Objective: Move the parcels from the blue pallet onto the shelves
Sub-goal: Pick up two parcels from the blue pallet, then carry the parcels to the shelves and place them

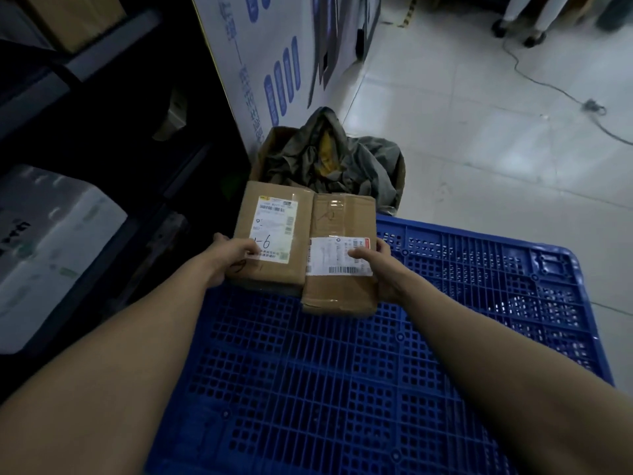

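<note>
Left parcel: the left parcel [274,231], a brown carton, is sitting at the far left corner of the blue pallet [342,371]. It is showing a white label on top with "-6" handwritten on it.
Right parcel: the right parcel [342,214], a taped brown carton, is lying just beside the first, with their long sides touching. It is carrying a white barcode label across its near half.
Contact with pallet: the view is not showing whether either carton is resting on the grid or being raised off it.
Left hand: the left hand [233,255] is gripping the left parcel at its near left corner. The thumb is pressing down on the label and the fingers are curling over the left side.
Right hand: the right hand [373,265] is gripping the right parcel at its right edge. The thumb is lying on the barcode label and the fingers are wrapping round the side.
Arms: both bare forearms are reaching forward over the pallet.
Shelves: the shelves [102,132] are standing in shadow along the left. They are holding a white pack [51,241] low down and a brown box [75,18] higher up.
Behind the parcels: an open carton [274,142] is standing on the floor [479,166] and holding crumpled cloth [342,156].
Further back: a white panel [267,63] with blue print is leaning upright, and a cable [548,87] is trailing over the tiles.
</note>
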Tool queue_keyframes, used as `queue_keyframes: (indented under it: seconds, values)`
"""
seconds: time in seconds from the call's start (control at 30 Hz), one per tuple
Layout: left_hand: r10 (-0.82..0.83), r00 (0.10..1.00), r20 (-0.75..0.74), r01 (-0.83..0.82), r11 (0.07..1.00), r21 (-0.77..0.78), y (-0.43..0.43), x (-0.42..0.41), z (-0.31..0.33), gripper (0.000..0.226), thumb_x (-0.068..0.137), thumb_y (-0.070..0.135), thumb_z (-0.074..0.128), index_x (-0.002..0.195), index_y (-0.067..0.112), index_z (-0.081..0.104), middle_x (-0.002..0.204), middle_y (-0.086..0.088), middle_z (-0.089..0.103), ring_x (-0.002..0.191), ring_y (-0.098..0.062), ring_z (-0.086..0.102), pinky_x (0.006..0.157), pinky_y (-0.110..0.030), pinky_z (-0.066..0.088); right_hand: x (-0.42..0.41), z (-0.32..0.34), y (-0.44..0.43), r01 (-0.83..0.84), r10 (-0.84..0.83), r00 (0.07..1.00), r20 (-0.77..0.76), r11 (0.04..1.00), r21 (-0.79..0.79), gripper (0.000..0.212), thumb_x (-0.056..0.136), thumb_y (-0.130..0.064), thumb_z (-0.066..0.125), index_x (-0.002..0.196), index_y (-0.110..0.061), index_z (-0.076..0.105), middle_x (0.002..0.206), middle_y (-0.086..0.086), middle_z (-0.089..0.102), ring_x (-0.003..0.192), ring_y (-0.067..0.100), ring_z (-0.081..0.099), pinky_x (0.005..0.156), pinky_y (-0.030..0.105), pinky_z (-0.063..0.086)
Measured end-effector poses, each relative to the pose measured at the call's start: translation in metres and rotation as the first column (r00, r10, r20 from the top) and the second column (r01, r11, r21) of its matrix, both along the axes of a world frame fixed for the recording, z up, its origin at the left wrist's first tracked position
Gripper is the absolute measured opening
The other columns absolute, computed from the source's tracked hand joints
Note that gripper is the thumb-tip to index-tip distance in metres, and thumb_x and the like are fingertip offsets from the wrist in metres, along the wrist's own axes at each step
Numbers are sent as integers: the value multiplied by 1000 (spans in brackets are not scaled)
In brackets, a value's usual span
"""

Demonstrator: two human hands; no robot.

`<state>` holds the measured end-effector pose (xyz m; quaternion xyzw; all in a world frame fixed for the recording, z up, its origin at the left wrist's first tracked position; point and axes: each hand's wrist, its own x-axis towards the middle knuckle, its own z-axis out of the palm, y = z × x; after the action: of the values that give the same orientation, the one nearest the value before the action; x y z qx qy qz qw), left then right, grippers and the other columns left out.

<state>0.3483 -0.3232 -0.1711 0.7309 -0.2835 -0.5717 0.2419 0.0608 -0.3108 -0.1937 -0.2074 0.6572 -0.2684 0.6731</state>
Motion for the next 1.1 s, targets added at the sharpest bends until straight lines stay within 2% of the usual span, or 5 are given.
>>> queue_keyframes:
  seconds: [0.33,0.47,0.6,0.9,1.1]
  values:
    - [46,992,-117,-52,998,-44,15,17,84,68,68,33,67,130,18,44,119,-9,59,101,-29,58,72,-43,47,14,86,-3,-104,103,995,-15,979,-174,66,86,-12,65,135,-34,29,114,5,58,95,24,61,60,33,53]
    - [53,986,-160,-64,996,-68,42,27,151,19,76,29,58,92,21,64,89,-1,63,79,-21,55,68,-33,43,27,153,-3,-132,141,990,24,966,-220,69,84,-9,67,135,-38,31,112,6,62,93,26,65,58,36,57]
    - [154,953,-260,-194,971,-137,82,38,222,19,81,21,52,92,13,65,83,-4,67,71,-21,59,66,-29,45,41,224,4,-208,223,975,12,928,-308,79,81,-8,71,141,-37,30,113,7,66,92,28,68,58,38,58]
    - [359,844,-399,-514,753,-411,249,66,369,25,83,23,52,97,15,70,93,-6,75,78,-19,69,72,-30,53,95,358,75,-402,486,873,51,774,-488,68,84,-20,72,138,-37,35,102,6,72,81,24,73,61,40,60]
    - [573,716,-398,-695,532,-484,414,61,414,28,83,27,54,106,17,69,100,-7,74,82,-21,71,71,-34,53,155,409,159,-608,736,676,11,567,-556,92,77,-31,79,147,-40,20,111,6,67,94,28,68,67,40,58]
